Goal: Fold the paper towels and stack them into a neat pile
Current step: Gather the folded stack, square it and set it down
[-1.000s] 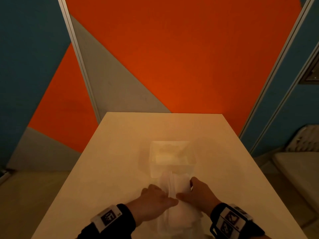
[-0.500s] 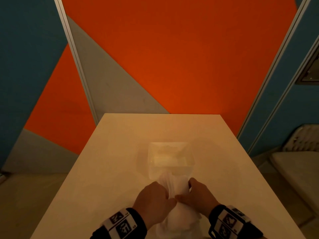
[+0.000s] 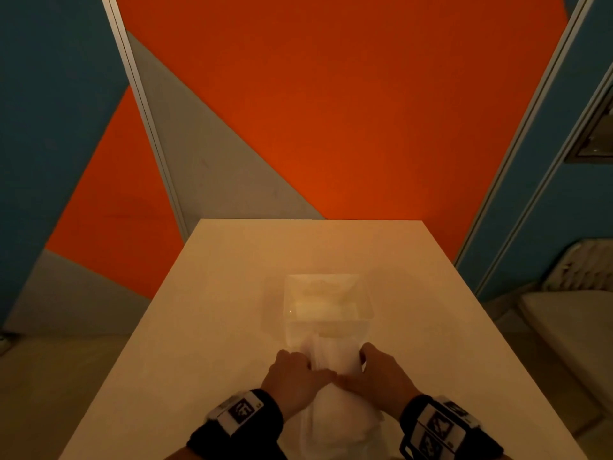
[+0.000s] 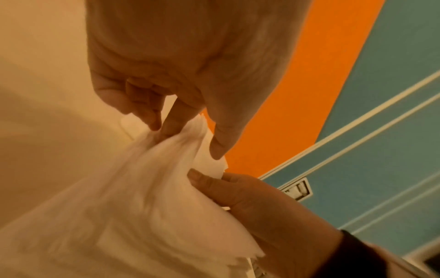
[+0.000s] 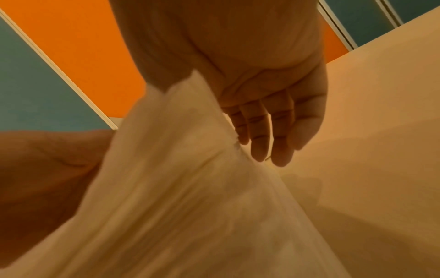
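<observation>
A bundle of white paper towels [image 3: 333, 360] stands bunched up on the near part of the table, its top leaning against a clear plastic container [image 3: 365, 313]. My left hand [image 3: 315, 370] pinches the bundle's top from the left, fingers and thumb closed on the sheets [image 4: 190, 139]. My right hand [image 3: 353, 365] grips the same bundle from the right. Its fingers [image 5: 278, 143] hang straight down behind the towels [image 5: 190, 188], and its thumb [image 4: 202, 180] presses the front. The lower end of the bundle spreads out between my wrists.
The clear container holds more white towels [image 3: 323, 307] and sits mid-table just beyond my hands. The beige table [image 3: 215, 310] ends at a far edge below an orange and grey wall. A chair [image 3: 570, 320] stands to the right.
My left wrist has swung in towards the right. Both hands have stayed closed on the towel bundle, which has shifted slightly towards the container.
</observation>
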Demonstrator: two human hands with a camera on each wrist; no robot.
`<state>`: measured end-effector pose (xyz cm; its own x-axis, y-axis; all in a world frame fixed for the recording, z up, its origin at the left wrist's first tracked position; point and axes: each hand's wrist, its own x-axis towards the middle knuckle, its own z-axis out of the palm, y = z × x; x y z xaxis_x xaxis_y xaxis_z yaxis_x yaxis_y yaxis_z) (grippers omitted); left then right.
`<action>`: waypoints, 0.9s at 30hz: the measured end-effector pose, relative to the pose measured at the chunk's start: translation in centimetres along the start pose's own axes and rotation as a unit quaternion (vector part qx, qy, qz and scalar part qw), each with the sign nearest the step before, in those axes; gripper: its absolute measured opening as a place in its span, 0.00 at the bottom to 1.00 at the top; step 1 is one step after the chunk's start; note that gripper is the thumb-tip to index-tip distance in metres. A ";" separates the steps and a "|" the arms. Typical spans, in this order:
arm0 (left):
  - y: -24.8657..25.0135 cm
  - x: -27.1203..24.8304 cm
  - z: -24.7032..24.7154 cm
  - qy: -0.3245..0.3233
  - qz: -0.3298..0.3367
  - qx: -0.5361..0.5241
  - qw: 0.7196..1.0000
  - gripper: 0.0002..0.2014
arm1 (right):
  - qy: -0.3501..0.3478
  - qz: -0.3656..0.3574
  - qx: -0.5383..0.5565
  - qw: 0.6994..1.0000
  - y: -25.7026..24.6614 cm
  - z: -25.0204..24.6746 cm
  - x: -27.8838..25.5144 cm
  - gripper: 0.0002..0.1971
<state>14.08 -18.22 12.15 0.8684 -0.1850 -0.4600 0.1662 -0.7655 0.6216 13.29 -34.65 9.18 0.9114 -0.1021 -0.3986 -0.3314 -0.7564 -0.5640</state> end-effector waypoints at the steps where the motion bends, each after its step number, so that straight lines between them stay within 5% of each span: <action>1: -0.3 0.4 0.2 0.008 -0.001 -0.022 1.000 0.32 | -0.004 0.006 0.012 1.000 0.0 -0.1 0.0 0.23; 3: -0.7 0.9 0.4 0.031 0.007 -0.074 0.997 0.30 | -0.002 0.020 0.051 0.999 0.1 -0.3 -0.2 0.26; 7: -0.1 -0.1 -0.2 0.052 0.046 -0.235 0.969 0.09 | 0.038 0.021 0.216 0.975 -0.4 -1.5 -0.9 0.35; 11: 0.8 -0.8 -1.2 0.004 0.054 -0.447 0.893 0.09 | 0.010 0.000 0.444 0.896 -2.3 -2.7 -2.1 0.27; 14: 1.4 -0.8 -1.4 -0.026 0.083 -0.492 0.866 0.11 | -0.021 -0.030 0.556 0.830 -3.9 -3.1 -2.7 0.19; 18: 1.8 -0.5 -0.9 -0.033 0.091 -0.518 0.850 0.19 | -0.008 -0.061 0.578 0.814 -5.5 -3.1 -3.2 0.17; 23: 1.4 -0.1 -0.6 -0.072 0.068 -0.526 0.845 0.32 | 0.032 -0.086 0.545 0.833 -5.8 -2.7 -3.4 0.15; 27: -0.2 -0.6 -1.0 -0.167 0.060 -0.450 0.875 0.30 | 0.059 -0.066 0.590 0.803 -4.3 -3.8 -3.2 0.14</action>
<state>14.03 -17.35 12.94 0.7452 -0.5152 -0.4235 0.5139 0.0389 0.8570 12.70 -33.50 15.67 0.9513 -0.1838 -0.2474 -0.1677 0.3648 -0.9158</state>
